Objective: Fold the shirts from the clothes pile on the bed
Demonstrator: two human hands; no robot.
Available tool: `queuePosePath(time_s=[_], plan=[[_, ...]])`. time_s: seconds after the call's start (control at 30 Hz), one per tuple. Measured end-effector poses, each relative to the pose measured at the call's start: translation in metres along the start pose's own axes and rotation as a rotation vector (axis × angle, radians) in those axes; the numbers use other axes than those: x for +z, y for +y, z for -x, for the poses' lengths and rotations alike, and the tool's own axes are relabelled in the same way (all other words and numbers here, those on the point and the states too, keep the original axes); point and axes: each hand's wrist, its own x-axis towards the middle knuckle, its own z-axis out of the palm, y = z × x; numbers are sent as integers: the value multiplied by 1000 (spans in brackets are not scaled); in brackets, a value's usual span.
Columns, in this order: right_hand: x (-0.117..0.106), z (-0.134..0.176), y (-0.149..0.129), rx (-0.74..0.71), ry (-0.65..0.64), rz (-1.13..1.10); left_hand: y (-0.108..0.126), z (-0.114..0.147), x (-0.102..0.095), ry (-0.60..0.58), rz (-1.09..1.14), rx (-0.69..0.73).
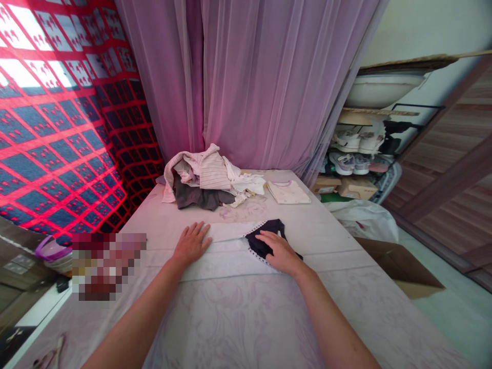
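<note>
In the head view, a small dark piece of clothing with white dotted trim, which looks like underwear (274,225), lies spread on the table. My right hand (282,253) rests on its right part, fingers stretched out and lying flat over the dark cloth. My left hand (192,242) lies palm down on the pale table cover to the left, fingers spread, apart from the dark garment. Between the two hands runs a white band (226,231) of the cover. Part of the garment is hidden beneath my right hand.
A heap of clothes (215,171) and a folded cream shirt (289,192) lie at the table's far end. Purple curtains (253,82) hang behind; a red checked cloth (57,133) hangs left. A shoe rack with sneakers (349,163) and a cardboard box (400,261) stand right.
</note>
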Motion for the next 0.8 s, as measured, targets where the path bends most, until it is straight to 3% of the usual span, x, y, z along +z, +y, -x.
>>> queuePosePath(time_s=[0.33, 0.47, 0.57, 0.63, 0.8], plan=[[2, -10, -17, 31, 68, 235, 0, 0, -1, -9, 8, -5], [-3, -18, -13, 222, 185, 136, 2, 0, -3, -30, -7, -7], [-4, -21, -9, 310, 168, 49, 2, 1, -4, -37, -12, -8], [-4, -18, -8, 252, 151, 17, 2, 1, -4, -32, -13, -9], [0, -7, -13, -51, 112, 121, 1, 1, -4, -25, 1, -7]])
